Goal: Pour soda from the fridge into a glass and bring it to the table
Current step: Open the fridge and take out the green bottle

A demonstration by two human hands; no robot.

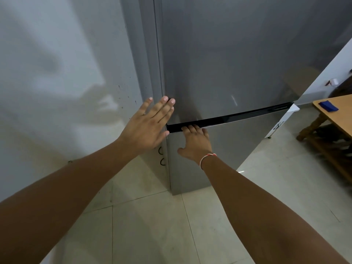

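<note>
**Both hands at the fridge doors, doors shut**

Left hand (146, 126): arm extended forward, palm flat and fingers (163, 107) spread and released, laid against the left edge of the upper door (228, 63) of the fridge. It grasps nothing.

Right hand (196, 142): arm extended, wrist carrying a red and white band (207, 159). Its fingertips are tucked into the dark recess (238, 116) that runs between the upper door and the lower door (219, 155), hooked on the bottom lip of the upper door. The tips themselves are hidden inside the gap, so how far they curl cannot be told.

Fridge: grey, brushed-metal finish, standing on a pale tiled floor (152, 225) against a white wall (57, 73). Both doors appear closed; the interior is not visible. The top of the fridge is cut off by the frame edge.

At the right edge a wooden table (337, 115) stands well apart from the fridge, only its corner in view, with a blue object (328, 109) lying on it, too small to identify. A small item on the ledge behind is not legible.
</note>
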